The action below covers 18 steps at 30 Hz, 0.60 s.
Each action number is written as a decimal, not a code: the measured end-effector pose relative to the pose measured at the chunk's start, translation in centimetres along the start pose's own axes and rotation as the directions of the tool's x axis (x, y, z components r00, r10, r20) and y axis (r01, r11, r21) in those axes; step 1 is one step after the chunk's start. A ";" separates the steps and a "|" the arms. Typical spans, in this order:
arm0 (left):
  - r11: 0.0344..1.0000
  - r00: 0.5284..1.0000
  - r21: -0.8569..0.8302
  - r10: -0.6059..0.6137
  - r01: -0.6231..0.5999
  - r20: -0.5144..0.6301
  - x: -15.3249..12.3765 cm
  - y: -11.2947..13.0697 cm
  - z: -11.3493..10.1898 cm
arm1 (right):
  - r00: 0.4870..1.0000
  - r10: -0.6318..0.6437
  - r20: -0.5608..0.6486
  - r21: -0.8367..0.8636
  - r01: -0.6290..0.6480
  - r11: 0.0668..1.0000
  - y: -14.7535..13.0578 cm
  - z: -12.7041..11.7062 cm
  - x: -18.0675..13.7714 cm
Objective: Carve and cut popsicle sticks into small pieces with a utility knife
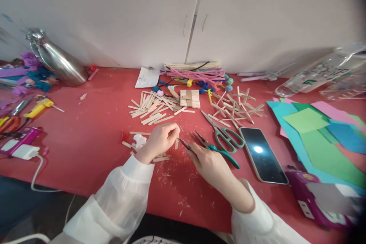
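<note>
We see a slim dark tool (184, 144) at the middle of the red table (103, 122), gripped in the right hand (210, 164), its tip aimed at the left hand (161, 137). The left thumb and fingers are pressed together; we cannot tell whether they pinch a small piece. If the tool has an edge, which is too small for us to make out, a slip under pressure could nick those fingertips. Just beside the right hand lie green-handled pliers (224, 154), so a careless swing could knock them against the scissors (229, 140) or the phone (264, 156) beyond. Shavings (167, 175) litter the tabletop below the hands and could scatter if the loose left sleeve (122, 187) drags. Farther out, we find piled wooden sticks (151, 107).
</note>
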<state>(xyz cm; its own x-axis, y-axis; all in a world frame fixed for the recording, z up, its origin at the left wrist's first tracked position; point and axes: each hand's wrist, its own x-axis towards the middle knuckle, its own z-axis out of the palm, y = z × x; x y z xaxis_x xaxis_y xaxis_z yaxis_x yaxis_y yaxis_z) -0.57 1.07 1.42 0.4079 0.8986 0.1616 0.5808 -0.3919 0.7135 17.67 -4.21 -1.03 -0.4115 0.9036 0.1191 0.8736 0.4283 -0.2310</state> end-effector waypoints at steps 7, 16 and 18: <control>0.998 0.998 0.003 0.063 -0.063 0.020 -0.1 0.4 0.0 | 0.999 0.001 -0.044 -0.100 -0.005 0.995 -0.4 0.0 -0.3; 0.995 0.994 0.043 0.092 -0.095 0.058 0.0 1.1 -0.1 | 0.998 0.061 0.015 -0.228 -0.056 0.972 -1.6 -0.5 -0.4; 0.994 0.994 0.043 0.094 -0.096 0.057 0.0 1.2 0.0 | 0.995 0.079 0.055 -0.214 -0.066 0.975 -1.7 -0.5 -0.3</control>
<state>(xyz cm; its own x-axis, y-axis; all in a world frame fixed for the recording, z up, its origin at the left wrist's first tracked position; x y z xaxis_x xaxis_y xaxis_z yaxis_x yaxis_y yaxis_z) 0.07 0.58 2.27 0.5000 0.8453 0.1883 0.5686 -0.4845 0.6648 16.47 -5.22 -0.15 -0.3547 0.9338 0.0470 0.9341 0.3561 -0.0266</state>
